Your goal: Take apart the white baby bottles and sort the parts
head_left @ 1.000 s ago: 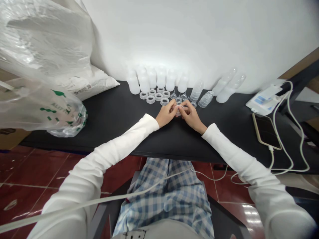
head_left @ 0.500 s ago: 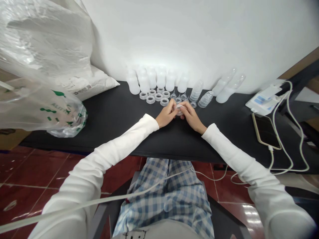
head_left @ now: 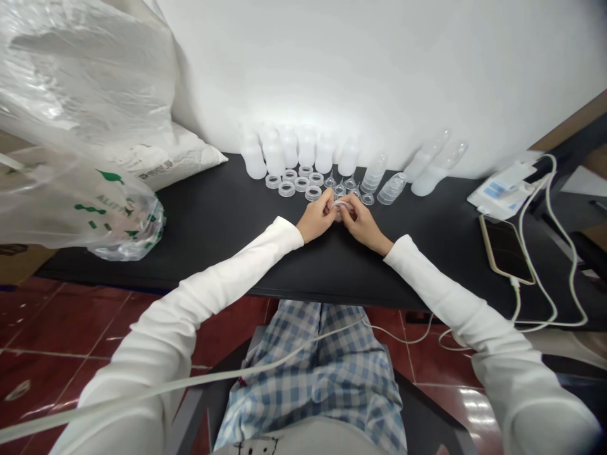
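Note:
Both hands meet above the black table, pinching one clear bottle collar ring (head_left: 340, 204) between them. My left hand (head_left: 317, 217) grips its left side, and my right hand (head_left: 361, 221) has its right side; the fingers cover much of it, so I cannot tell whether a nipple sits inside. Just beyond the fingers lie several clear bottle nipples (head_left: 349, 183). To their left, several loose collar rings (head_left: 301, 184) lie flat. Behind these stands a row of frosted baby bottles (head_left: 306, 148). Stacked clear caps (head_left: 391, 189) lean to the right of the nipples.
Two capped bottles (head_left: 439, 169) stand at the back right by the white wall. Farther right are a phone (head_left: 507, 249) on a charging cable and a white box (head_left: 503, 189). Large plastic bags (head_left: 118, 208) crowd the table's left end. A pale cord (head_left: 190, 383) crosses my lap.
The ring has tipped between my fingers, and my right fingers have shifted slightly on it. Both arms stay nearly where they were.

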{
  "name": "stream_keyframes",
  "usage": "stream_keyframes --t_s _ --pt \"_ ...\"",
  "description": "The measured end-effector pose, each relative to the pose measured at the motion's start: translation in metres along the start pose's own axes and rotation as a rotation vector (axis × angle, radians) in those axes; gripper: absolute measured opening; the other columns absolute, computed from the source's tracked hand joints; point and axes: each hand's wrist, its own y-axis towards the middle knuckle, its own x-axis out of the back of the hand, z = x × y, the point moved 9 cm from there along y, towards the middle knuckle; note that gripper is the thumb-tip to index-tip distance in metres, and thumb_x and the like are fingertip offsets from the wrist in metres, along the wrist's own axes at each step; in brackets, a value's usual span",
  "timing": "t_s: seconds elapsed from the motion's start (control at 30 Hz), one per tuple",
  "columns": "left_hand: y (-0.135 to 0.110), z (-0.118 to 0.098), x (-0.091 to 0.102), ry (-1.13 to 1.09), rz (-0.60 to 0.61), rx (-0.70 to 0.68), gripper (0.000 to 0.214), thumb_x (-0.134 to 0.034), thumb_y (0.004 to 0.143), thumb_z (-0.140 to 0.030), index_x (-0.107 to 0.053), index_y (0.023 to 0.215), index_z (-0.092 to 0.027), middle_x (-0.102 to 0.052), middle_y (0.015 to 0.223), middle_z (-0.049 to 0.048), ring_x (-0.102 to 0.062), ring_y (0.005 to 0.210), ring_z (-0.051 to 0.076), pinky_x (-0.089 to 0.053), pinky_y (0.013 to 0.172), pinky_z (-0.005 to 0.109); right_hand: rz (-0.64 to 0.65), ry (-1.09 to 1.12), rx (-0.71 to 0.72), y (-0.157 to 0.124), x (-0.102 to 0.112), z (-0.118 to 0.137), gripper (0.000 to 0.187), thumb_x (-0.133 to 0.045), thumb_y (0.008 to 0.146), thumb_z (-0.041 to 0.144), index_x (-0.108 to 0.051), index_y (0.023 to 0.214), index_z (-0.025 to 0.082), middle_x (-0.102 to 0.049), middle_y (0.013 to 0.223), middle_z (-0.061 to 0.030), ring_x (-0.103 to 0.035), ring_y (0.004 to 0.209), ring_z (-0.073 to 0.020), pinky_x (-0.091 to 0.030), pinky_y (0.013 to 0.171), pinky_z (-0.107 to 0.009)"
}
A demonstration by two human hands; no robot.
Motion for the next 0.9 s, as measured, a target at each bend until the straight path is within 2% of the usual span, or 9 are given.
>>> stream_keyframes --t_s 0.13,0.23,0.37,0.5,0.67,0.9 --pt "0.001 -0.003 0.002 0.015 -0.026 -0.04 0.032 -0.06 0.093 -0.024 -0.032 0.078 -0.024 -0.043 0.066 -0.0057 -0.047 0.058 0.011 -0.042 0.062 0.026 -0.024 0.018 -0.012 0.001 0.001 -0.001 0.042 -0.053 0.097 0.066 -0.055 0.098 0.024 -0.059 0.081 0.0001 -0.054 0.068 -0.0146 -0.05 0.068 -0.032" --pt "0.002 0.001 0.003 -0.021 -0.029 -0.02 0.03 -0.059 0.094 -0.028 -0.034 0.08 -0.024 -0.045 0.067 -0.0057 -0.049 0.059 0.011 -0.043 0.063 0.026 -0.034 0.098 -0.043 0.001 0.001 -0.001 0.046 -0.056 0.093 0.07 -0.055 0.1 0.024 -0.057 0.08 0.0012 -0.053 0.066 -0.0136 -0.051 0.068 -0.031" --pt "0.002 0.009 -0.001 -0.088 0.011 0.044 0.031 -0.06 0.096 -0.039 -0.035 0.084 -0.024 -0.049 0.067 -0.0056 -0.053 0.06 0.012 -0.044 0.064 0.027 -0.003 0.124 -0.112 0.0 0.0 -0.005 0.048 -0.056 0.093 0.072 -0.056 0.102 0.025 -0.057 0.078 0.0027 -0.05 0.062 -0.012 -0.048 0.063 -0.029" --pt "0.002 0.01 -0.006 -0.144 0.064 0.052 0.038 -0.063 0.094 -0.046 -0.033 0.086 -0.025 -0.05 0.069 -0.0059 -0.055 0.061 0.012 -0.045 0.064 0.028 0.007 0.1 -0.149 -0.002 0.001 -0.008 0.047 -0.054 0.095 0.07 -0.056 0.104 0.024 -0.056 0.075 0.0043 -0.051 0.062 -0.0112 -0.045 0.063 -0.028" --pt "0.001 0.008 -0.009 -0.151 0.099 0.043 0.037 -0.066 0.092 -0.043 -0.034 0.089 -0.024 -0.056 0.073 -0.0049 -0.061 0.064 0.012 -0.048 0.065 0.027 0.046 0.134 -0.162 -0.002 0.0 -0.01 0.039 -0.053 0.098 0.063 -0.057 0.105 0.024 -0.056 0.08 0.0029 -0.05 0.067 -0.0121 -0.044 0.065 -0.028" --pt "0.002 0.008 -0.002 -0.095 0.014 0.027 0.034 -0.067 0.09 -0.038 -0.036 0.088 -0.024 -0.056 0.072 -0.0056 -0.06 0.062 0.011 -0.049 0.065 0.025 0.043 0.062 -0.096 0.001 0.0 -0.004 0.045 -0.053 0.096 0.068 -0.056 0.109 0.025 -0.056 0.081 0.0006 -0.049 0.069 -0.0153 -0.043 0.064 -0.03"
